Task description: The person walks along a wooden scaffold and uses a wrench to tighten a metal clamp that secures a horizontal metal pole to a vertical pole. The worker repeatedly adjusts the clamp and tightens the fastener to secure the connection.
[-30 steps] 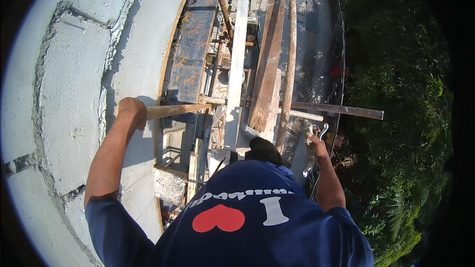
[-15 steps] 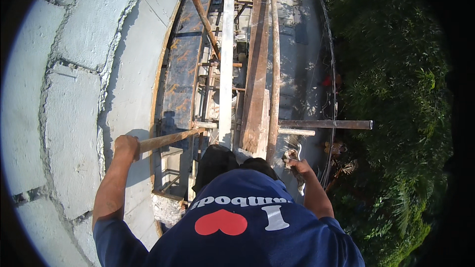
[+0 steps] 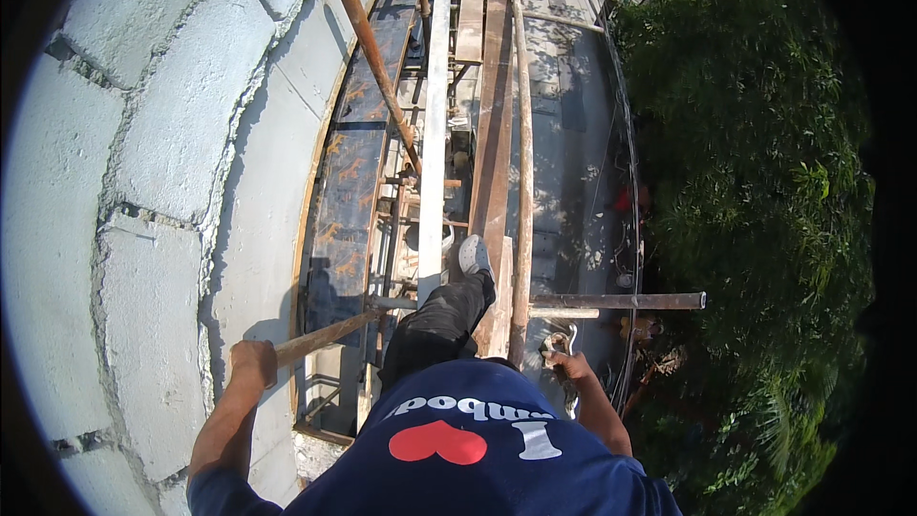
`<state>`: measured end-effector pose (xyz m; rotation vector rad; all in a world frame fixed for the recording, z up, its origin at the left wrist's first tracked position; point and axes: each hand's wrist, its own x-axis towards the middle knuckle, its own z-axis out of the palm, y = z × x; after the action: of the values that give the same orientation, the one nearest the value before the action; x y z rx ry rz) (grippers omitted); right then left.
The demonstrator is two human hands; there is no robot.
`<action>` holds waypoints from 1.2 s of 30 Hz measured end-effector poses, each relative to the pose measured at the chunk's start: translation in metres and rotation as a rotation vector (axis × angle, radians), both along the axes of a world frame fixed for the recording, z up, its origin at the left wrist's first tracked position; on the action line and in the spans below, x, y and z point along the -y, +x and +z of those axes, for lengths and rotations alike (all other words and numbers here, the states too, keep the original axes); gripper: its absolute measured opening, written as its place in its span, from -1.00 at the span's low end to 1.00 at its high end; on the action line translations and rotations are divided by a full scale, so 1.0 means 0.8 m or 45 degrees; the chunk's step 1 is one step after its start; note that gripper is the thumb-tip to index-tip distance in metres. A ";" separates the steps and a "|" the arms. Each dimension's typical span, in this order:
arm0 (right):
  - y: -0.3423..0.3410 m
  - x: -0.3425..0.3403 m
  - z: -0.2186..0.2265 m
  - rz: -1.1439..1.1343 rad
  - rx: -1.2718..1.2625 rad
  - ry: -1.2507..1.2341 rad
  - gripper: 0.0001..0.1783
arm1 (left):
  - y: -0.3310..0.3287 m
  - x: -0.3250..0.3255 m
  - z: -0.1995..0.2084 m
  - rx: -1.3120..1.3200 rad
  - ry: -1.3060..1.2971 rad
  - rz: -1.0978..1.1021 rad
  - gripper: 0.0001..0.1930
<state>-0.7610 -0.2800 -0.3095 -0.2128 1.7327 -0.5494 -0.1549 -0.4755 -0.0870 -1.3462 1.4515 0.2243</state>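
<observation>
My left hand [image 3: 253,361] is closed around the near end of a tan pole [image 3: 325,336], beside the block wall. The pole slants away to the right, toward the scaffold frame. Low on the right, my right hand [image 3: 569,361] is closed on a pale, curved metal tool [image 3: 572,334] with a grimy grip; its exact kind is unclear. A grey shoe [image 3: 473,255] of mine is planted on the brown plank [image 3: 496,124], with the dark trouser leg bent behind it.
Grey block wall [image 3: 158,277] curves along the left. A white board [image 3: 435,115] runs beside the plank, above gaps in the scaffold. A rusty pipe [image 3: 377,67] leans ahead. Another pipe [image 3: 630,301] juts right, past a long pole [image 3: 523,153]. Green trees [image 3: 764,182] fill the right side.
One leg has swung forward, and its shoe now shows on the brown plank. The planks and pipes ahead sit lower in view. Both hands keep their holds.
</observation>
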 end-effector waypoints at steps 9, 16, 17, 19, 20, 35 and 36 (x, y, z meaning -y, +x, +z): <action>-0.070 0.157 -0.007 0.265 0.049 0.116 -0.54 | 0.019 0.003 -0.018 -0.033 0.147 0.209 -0.50; -0.075 0.357 0.031 0.208 0.159 -0.250 -0.64 | 0.043 -0.013 -0.035 -0.188 -0.055 0.477 -0.54; -0.076 0.385 0.035 0.283 0.065 -0.185 -0.65 | 0.049 -0.019 -0.043 -0.173 0.001 0.476 -0.57; -0.072 0.440 0.038 0.428 -0.023 -0.210 -0.66 | 0.063 -0.028 -0.060 -0.162 0.003 0.438 -0.63; -0.068 0.464 0.040 0.450 0.020 -0.286 -0.66 | 0.069 -0.031 -0.069 -0.204 -0.063 0.500 -0.69; -0.086 0.605 0.087 0.404 0.330 -0.631 -0.57 | 0.028 0.004 -0.039 -0.201 0.011 0.664 -0.62; -0.095 0.599 0.089 0.464 0.110 -0.472 -0.61 | 0.028 0.002 -0.036 -0.171 0.054 0.651 -0.61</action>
<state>-0.8373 -0.7591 -0.2379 -0.7408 1.4518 -0.5944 -0.1327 -0.4769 -0.1156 -1.6748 1.1777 0.6832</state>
